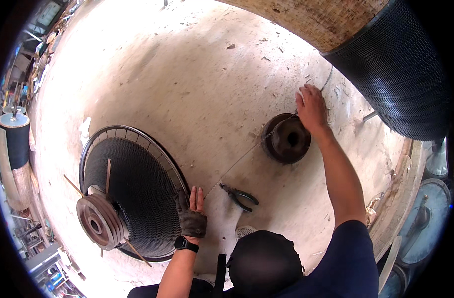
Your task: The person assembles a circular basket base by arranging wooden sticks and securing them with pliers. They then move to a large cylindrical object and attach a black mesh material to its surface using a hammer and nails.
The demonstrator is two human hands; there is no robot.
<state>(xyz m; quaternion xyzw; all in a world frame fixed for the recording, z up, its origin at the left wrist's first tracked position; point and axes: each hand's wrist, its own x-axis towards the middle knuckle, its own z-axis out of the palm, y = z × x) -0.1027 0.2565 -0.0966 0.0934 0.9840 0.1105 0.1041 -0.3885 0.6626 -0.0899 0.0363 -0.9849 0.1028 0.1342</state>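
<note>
My left hand (193,213), in a dark glove that leaves two fingers bare, lies with fingers stretched out at the right edge of a large coil of black toothed strip (142,193). A thin toothed strand (235,165) runs from beside those fingertips across to my right hand. There my bare right hand (314,107) has its fingers closed around it, above a rusty round weight (286,140) with a hole. Beyond the hand, the strand rises to a big roller (390,74) wrapped in the same black toothed strip. The right fingertips are partly hidden.
Black-handled pliers (239,196) lie on the pale floor between my hands. A grooved pulley (99,223) and thin sticks sit against the coil, with a wire-spoked rim (162,144) around it. Another wrapped roller (16,149) stands far left. Wooden boards (400,198) and metal drums (425,221) line the right.
</note>
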